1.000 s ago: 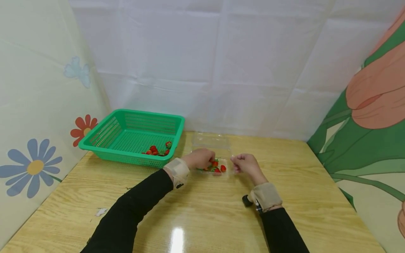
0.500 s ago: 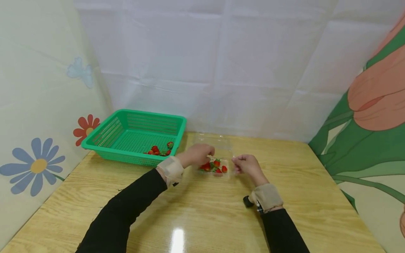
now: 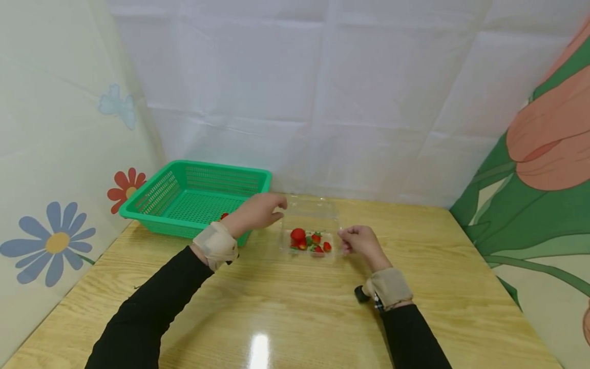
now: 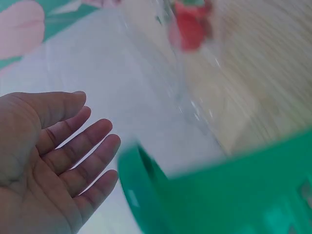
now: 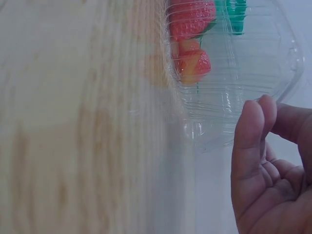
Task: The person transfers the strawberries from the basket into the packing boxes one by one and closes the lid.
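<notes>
A clear plastic clamshell box (image 3: 286,251) stands on the table with its lid raised at the back, several strawberries (image 3: 298,236) lying inside. My right hand (image 3: 361,242) pinches the box's right rim between thumb and forefinger; in the right wrist view those fingertips (image 5: 253,114) meet at the plastic edge. Between the box and the green basket (image 3: 152,221) is my left hand (image 3: 258,211), over the basket's right side. Its fingers (image 4: 92,146) are spread and hold nothing in the left wrist view. Strawberries in the basket are mostly hidden behind this hand.
The wooden table (image 3: 295,307) runs back to a white cloth backdrop (image 3: 295,102). Printed flower panels stand at the left and right. The basket's raised rim lies close to my left hand.
My left hand has drawn out of the box and moved left to the basket. A strawberry now shows at the box's left side where the hand was. My right hand stays put.
</notes>
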`<state>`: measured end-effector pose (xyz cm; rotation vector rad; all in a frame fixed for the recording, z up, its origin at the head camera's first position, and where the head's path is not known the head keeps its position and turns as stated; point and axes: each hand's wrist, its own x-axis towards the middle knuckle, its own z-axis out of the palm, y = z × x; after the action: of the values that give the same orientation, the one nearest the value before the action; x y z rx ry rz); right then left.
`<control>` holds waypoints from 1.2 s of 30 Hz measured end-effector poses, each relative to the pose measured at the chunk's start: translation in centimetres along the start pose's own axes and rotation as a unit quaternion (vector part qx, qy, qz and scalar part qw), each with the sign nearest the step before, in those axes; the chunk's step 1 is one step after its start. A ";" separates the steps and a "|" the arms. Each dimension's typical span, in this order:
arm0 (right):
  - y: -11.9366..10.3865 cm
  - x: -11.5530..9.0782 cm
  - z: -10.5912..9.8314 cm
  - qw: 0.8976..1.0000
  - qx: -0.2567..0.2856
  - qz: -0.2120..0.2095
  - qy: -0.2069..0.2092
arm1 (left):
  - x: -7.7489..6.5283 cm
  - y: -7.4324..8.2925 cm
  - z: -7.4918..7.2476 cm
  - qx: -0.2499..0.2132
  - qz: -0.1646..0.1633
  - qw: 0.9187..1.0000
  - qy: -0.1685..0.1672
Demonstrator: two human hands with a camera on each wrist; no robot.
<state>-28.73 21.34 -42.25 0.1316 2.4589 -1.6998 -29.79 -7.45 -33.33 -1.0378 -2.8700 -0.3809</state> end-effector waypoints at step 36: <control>0.3 -0.1 0.0 1.000 0.019 -0.014 -0.002 | -7.7 -12.7 -1.5 -0.051 -0.186 0.976 -0.099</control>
<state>-28.60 21.41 -42.56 0.0985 2.4363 -1.7576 -31.98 -22.02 -35.69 -0.5691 -3.2591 -0.4744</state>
